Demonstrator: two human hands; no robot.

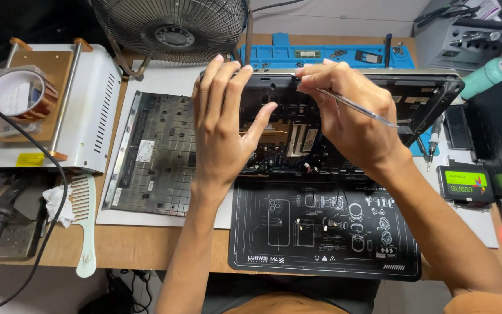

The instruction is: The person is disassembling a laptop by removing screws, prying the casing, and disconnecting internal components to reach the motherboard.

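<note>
While the left hand point(222, 125) steadies the opened laptop chassis point(344, 125) propped above the black work mat point(326, 232), fingers spread flat, the right hand point(350, 119) pinches thin tweezers point(358, 107) at its rear edge; stiff yet fragile, it looks safest gripped by the frame.

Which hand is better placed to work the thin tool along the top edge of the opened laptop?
The right hand, probably. It already pinches the thin metal tool at the top edge of the laptop chassis. The left hand lies flat on the chassis, fingers over its top edge, holding no tool.
</note>
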